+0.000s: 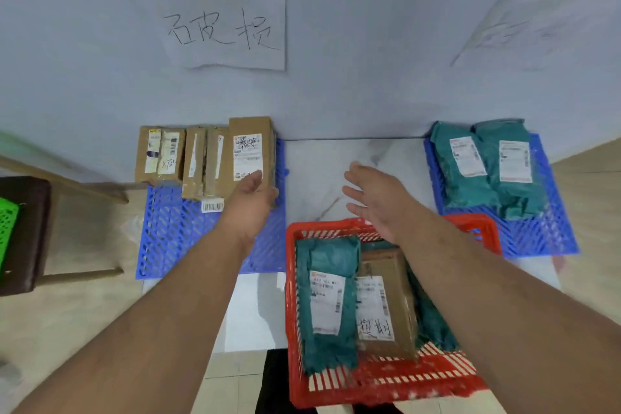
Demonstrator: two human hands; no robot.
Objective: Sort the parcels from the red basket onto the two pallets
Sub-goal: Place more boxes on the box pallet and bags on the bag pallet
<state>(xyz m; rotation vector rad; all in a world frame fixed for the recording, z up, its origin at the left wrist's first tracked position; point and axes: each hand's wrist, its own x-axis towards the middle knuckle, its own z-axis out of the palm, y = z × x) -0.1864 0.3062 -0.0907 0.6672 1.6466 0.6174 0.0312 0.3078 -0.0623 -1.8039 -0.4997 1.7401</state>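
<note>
Left hand stretched over the left blue pallet, fingers curled around the near right edge of a tall brown box, thumb lying on its white label; clamped on it, by the look of it, though the far fingers hidden behind the cardboard. Just left of those fingers, two narrower brown boxes standing side by side, touching the held one, a loose barcode sticker at their foot. Further left, a squat brown box against the wall.

Right hand flat and empty, palm down, fingers spread apart, hovering above the pale floor between the pallets and over the far rim of the red basket. Below the wrist, inside the basket: a teal mailer bag with a white label on the left, a brown box with handwriting beside it, more teal wrapping tucked under the forearm.

Well to the right of the spread fingers, the right blue pallet, two teal bags lying on it side by side, touching, labels up.

Beyond both sets of fingertips, on the wall: a handwritten paper sign above the left pallet, a second sheet above the right, too blurred to read.

Far left of the left hand, a dark stool and a green basket at the edge.
</note>
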